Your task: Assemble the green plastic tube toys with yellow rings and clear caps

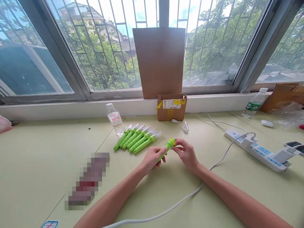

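My left hand [152, 157] is closed around a green plastic tube [168, 146] with a yellow ring [172, 141] near its upper end. It holds the tube tilted, the ringed end pointing away and to the right. Thumb and fingers of my right hand [187, 154] pinch at that ringed end. Left of my hands, several similar green tubes [140, 144] with clear caps lie side by side in a slanted row. Beyond my right hand a small clear plastic cap [185, 127] rests on the table, near a small white piece [176, 121].
A labelled cardboard box [171, 110] stands by the windowsill, a brown board [161, 63] behind it. Water bottles stand left [115, 119] and far right [255, 103]. A power strip [257, 152] lies right; its white cable [190, 194] crosses under my right forearm. A blurred object [89, 180] lies left.
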A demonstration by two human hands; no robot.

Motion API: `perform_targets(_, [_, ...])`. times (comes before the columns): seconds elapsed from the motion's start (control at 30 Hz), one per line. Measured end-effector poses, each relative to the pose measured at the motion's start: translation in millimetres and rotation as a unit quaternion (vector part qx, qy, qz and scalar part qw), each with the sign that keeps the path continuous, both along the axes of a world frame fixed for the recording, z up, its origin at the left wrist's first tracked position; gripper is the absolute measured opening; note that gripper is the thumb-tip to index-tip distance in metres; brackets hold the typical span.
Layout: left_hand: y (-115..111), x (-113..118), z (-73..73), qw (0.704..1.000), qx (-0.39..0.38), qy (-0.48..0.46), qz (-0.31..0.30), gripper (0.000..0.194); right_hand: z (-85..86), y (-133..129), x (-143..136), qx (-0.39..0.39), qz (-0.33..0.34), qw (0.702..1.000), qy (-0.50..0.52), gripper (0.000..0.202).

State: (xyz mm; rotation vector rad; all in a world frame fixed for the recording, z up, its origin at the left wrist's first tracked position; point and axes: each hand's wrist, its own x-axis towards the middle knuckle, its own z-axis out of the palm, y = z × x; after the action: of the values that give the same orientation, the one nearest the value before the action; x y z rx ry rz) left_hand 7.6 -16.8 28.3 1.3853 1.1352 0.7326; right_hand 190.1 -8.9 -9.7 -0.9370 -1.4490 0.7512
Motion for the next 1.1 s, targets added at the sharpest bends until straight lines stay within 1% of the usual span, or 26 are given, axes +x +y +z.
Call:
perform_targets(0.1, [0.0, 0.4, -0.8, 1.000, -0.024, -0.013, -0.012, 0.052, 1.4, 0.9, 1.0, -0.014, 0.008, 1.000, -0.004, 0.024])
perform_targets(0.27, [-0.2, -0.8, 1.4, 0.997, -0.056, -0.040, -0.030, 0.054, 3.7, -0.4, -0.3, -0.021, 0.061, 0.998, 0.014, 0.032])
perform_targets(0.37, [0.6, -1.6, 2.3, 0.996, -0.065, -0.043, -0.040, 0.052, 3.5, -2.1, -0.9, -0.013, 0.061, 0.998, 0.020, 0.031])
perform_targets(0.47, [1.2, -1.4, 2.2, 0.997, -0.061, -0.041, -0.029, 0.045, 2.0, -3.2, -0.6, 0.004, 0.044, 0.999, 0.008, 0.027])
perform_targets(0.6, [0.7, -0.6, 2.4, 0.999, -0.047, -0.023, 0.003, 0.042, 0.0, -3.1, -0.2, 0.014, 0.029, 0.999, -0.002, 0.022])
perform_targets(0.7, [-0.1, -0.5, 2.5, 1.000, -0.023, 0.003, 0.013, 0.042, -0.6, -2.0, 0.6, 0.012, 0.020, 1.000, -0.010, 0.023])
perform_targets(0.8, [0.1, -0.9, 0.8, 1.000, 0.011, 0.015, 0.006, 0.043, -0.8, -0.4, 1.6, 0.011, 0.008, 1.000, -0.018, 0.024])
perform_targets(0.9, [0.9, -0.9, -2.2, 0.999, 0.035, 0.015, -0.003, 0.045, -0.8, 0.8, 2.2, 0.008, 0.017, 1.000, -0.017, 0.021])
perform_targets(1.0, [1.0, -0.1, -4.2, 0.999, 0.028, 0.018, -0.012, 0.048, -0.3, 1.4, 2.6, 0.008, 0.032, 0.999, -0.013, 0.020])
perform_targets(1.1, [0.1, 0.8, -4.0, 1.000, 0.015, 0.016, -0.021, 0.053, -0.1, 1.8, 3.6, 0.010, 0.027, 0.999, -0.018, 0.018])
